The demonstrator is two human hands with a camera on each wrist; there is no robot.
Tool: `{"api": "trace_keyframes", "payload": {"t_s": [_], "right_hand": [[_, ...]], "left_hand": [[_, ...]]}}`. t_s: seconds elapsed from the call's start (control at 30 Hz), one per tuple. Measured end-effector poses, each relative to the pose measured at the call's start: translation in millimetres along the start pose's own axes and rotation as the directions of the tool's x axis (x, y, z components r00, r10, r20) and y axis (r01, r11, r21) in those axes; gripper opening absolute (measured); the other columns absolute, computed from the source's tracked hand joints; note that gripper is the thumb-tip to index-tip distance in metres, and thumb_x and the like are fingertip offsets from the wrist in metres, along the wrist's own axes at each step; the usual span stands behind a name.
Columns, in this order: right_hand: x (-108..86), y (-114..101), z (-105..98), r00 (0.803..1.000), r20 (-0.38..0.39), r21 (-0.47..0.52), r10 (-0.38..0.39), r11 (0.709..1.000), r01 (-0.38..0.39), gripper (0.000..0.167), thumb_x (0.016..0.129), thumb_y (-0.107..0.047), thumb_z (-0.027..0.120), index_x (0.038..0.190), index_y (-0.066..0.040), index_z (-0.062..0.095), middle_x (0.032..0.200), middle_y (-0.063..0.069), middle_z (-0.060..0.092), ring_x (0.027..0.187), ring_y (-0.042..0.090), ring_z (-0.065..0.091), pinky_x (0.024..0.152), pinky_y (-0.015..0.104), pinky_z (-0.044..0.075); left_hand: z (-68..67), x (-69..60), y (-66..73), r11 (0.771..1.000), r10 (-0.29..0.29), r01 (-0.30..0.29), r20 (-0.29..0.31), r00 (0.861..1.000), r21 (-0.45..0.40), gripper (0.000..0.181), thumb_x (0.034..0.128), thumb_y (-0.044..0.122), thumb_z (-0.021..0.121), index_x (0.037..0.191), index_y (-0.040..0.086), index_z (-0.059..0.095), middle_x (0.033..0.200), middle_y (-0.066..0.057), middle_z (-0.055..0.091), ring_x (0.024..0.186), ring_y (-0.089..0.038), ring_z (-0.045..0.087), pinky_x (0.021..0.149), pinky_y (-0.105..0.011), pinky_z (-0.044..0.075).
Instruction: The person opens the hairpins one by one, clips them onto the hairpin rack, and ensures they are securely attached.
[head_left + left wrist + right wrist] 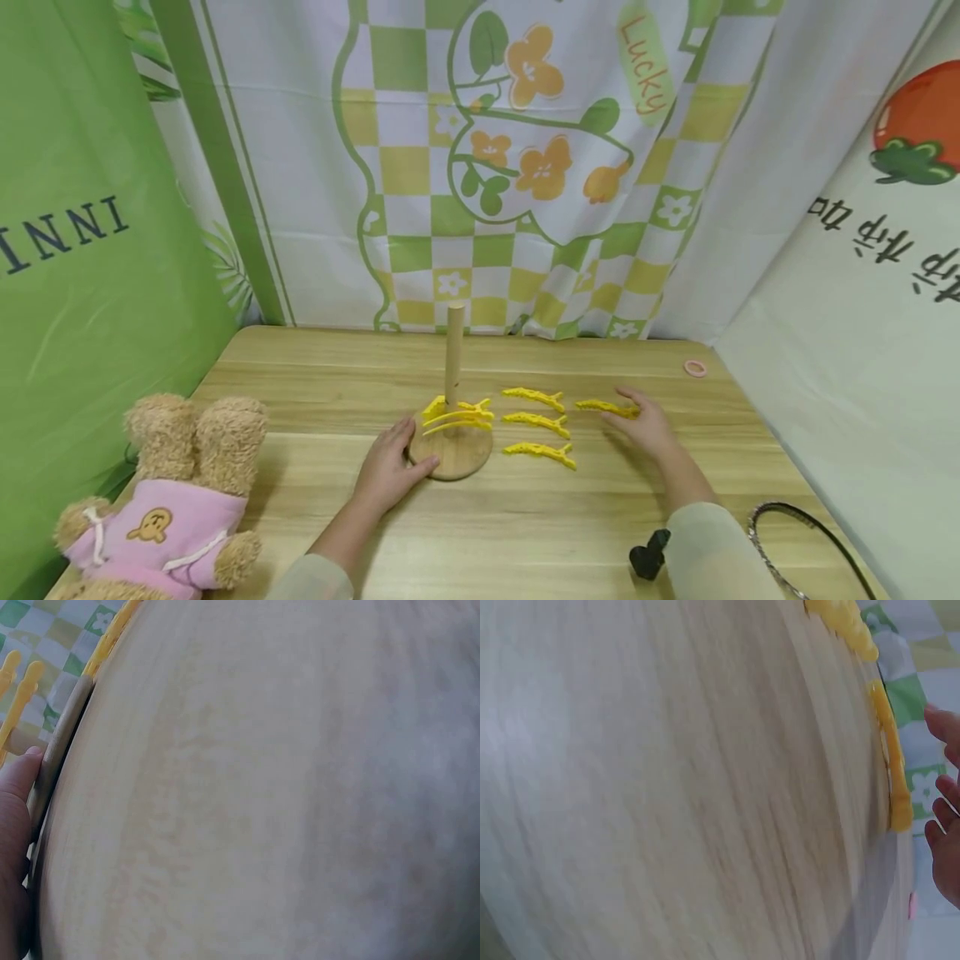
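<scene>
My left hand holds the left edge of a wooden stand's round base, its thumb at the front rim. From the base rises an upright post. Yellow hair clips sit around the post's lower part. To the right of the stand, three more yellow hair clips lie in a column. My right hand is over the right end of another yellow hair clip. In the right wrist view, a gap shows between the fingers and that clip.
A plush bear in a pink top lies at the left. A pink ring is at the back right. Near my right sleeve are a black object and a dark headband. Printed curtains hang around the table.
</scene>
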State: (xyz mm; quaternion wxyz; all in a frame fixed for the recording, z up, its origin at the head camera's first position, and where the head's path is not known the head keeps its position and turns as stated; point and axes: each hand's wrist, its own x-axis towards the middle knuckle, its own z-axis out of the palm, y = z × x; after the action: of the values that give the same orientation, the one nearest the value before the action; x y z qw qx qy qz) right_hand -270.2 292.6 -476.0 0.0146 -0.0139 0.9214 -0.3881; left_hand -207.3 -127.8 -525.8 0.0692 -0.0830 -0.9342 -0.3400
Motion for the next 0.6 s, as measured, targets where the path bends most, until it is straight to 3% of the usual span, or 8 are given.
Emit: {"api": "trace_keyframes", "payload": {"t_s": [0.13, 0.27, 0.6], "right_hand": [[-1.4, 9.7, -5.6, 0.999, 0.021, -0.005, 0.045, 0.999, -0.045, 0.072, 0.093, -0.028, 0.066, 0.15, 0.001, 0.032, 0.151, 0.035, 0.032, 0.136, 0.053, 0.036, 0.114, 0.062, 0.033], [-1.2, 19.6, -8.8, 0.998, 0.038, -0.049, 0.042, 0.998, -0.04, 0.075, 0.093, -0.03, 0.066, 0.15, 0.003, 0.03, 0.143, 0.036, 0.043, 0.132, 0.051, 0.044, 0.111, 0.06, 0.037], [-1.7, 27.9, -11.8, 0.998, 0.064, -0.159, 0.029, 0.987, -0.019, 0.072, 0.094, -0.027, 0.064, 0.147, 0.01, 0.032, 0.141, 0.035, 0.045, 0.131, 0.052, 0.042, 0.112, 0.062, 0.033]], "left_hand": [[0.4, 0.5, 0.1, 1.0, 0.001, -0.001, -0.002, 1.0, -0.001, 0.081, 0.0854, 0.045, 0.071, 0.141, -0.008, 0.045, 0.15, -0.023, 0.044, 0.141, -0.039, 0.039, 0.12, -0.054, 0.026], [0.3, 0.8, 0.2, 1.0, 0.004, -0.004, -0.007, 1.0, -0.003, 0.081, 0.0852, 0.044, 0.071, 0.141, -0.008, 0.045, 0.149, -0.023, 0.044, 0.141, -0.039, 0.04, 0.121, -0.054, 0.026], [0.7, 0.6, -0.6, 1.0, -0.012, 0.012, 0.002, 1.0, -0.007, 0.082, 0.085, 0.045, 0.071, 0.142, -0.007, 0.045, 0.15, -0.022, 0.043, 0.141, -0.039, 0.039, 0.121, -0.054, 0.026]]}}
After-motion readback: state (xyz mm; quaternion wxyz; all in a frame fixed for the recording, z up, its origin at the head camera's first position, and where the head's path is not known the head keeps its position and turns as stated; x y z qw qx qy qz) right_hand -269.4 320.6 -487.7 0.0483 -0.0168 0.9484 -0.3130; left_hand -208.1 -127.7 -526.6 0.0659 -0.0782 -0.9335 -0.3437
